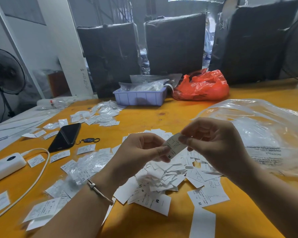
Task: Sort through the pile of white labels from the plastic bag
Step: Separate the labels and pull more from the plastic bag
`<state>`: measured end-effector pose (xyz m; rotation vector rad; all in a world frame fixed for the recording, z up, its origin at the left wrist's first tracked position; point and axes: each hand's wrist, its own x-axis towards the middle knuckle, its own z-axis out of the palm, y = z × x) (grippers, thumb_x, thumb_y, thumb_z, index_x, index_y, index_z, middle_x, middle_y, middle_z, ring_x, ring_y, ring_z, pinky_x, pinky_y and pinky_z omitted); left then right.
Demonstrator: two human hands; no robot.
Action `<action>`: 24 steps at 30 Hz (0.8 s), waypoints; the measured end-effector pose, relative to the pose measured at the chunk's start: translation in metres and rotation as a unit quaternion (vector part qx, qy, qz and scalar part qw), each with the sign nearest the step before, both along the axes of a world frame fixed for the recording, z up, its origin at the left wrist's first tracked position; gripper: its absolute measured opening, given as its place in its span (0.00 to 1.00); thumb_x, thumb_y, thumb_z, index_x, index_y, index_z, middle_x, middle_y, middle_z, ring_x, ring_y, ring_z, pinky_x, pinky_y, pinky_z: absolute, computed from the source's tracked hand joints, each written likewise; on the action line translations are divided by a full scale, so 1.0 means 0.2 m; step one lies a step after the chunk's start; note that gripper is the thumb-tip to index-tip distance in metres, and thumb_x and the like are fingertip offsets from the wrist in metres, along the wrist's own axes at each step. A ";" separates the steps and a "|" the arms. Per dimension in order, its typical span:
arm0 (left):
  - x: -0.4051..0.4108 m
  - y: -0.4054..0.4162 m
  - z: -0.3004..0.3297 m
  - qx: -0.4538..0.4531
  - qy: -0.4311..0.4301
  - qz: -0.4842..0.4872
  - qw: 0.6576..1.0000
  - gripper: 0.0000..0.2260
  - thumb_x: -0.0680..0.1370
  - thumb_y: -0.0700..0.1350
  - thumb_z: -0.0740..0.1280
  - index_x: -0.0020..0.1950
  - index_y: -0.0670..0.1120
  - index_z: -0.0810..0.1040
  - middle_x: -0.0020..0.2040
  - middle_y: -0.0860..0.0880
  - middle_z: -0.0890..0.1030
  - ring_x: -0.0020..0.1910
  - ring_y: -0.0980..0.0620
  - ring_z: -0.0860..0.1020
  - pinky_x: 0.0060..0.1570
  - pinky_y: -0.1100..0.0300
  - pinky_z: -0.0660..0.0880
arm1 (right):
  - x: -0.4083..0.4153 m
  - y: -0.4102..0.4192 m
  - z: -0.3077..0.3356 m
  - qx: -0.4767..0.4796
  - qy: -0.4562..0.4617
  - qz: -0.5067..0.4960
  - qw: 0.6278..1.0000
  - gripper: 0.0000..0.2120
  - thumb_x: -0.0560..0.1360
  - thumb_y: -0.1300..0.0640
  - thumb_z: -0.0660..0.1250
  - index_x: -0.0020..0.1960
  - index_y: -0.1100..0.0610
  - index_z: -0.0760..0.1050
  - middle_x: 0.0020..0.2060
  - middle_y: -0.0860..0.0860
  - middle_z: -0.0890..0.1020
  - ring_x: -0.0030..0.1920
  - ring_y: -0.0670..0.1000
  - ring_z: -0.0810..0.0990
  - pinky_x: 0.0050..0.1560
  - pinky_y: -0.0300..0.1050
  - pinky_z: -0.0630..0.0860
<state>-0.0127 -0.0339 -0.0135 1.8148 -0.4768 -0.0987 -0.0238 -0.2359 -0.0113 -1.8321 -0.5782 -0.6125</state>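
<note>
Label [175, 146]: held at frame centre, above the pile [169, 176], marked "M" at its lower end. Left hand [141, 148] pinches the lower edge between thumb and fingertips; right hand [212, 140] pinches the upper end. One label in hand.

Handling, judged: thin paper slip, near weightless, flexible, creases easily, tears if the hands pull apart. Slips in a heap likely cling and slide together. Best taken at an edge or corner with a light pinch; the size letter stays readable if fingers keep off that end.

Counts: pile, lower centre, too many overlapping slips to count; letters M and S legible on several. Loose labels and small clear packets spread across the left half; not countable.

Clear bag [258, 133]: one, right of frame, just beside the pile. Red bag [203, 86]: one, upper centre. Tray [139, 97]: one, left of it. Phone [65, 136]: one, centre left. Power bank [5, 165]: one, left edge, cable attached. All on the yellow table [162, 110].
</note>
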 end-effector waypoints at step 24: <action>-0.01 -0.01 0.02 -0.050 0.088 -0.029 0.994 0.15 0.68 0.45 0.75 0.54 0.49 0.82 0.46 0.41 0.86 0.47 0.44 0.86 0.47 0.56 0.83 | -0.02 0.02 -0.02 0.002 0.133 0.068 0.989 0.06 0.70 0.63 0.73 0.42 0.54 0.85 0.33 0.49 0.84 0.31 0.45 0.80 0.28 0.31 0.70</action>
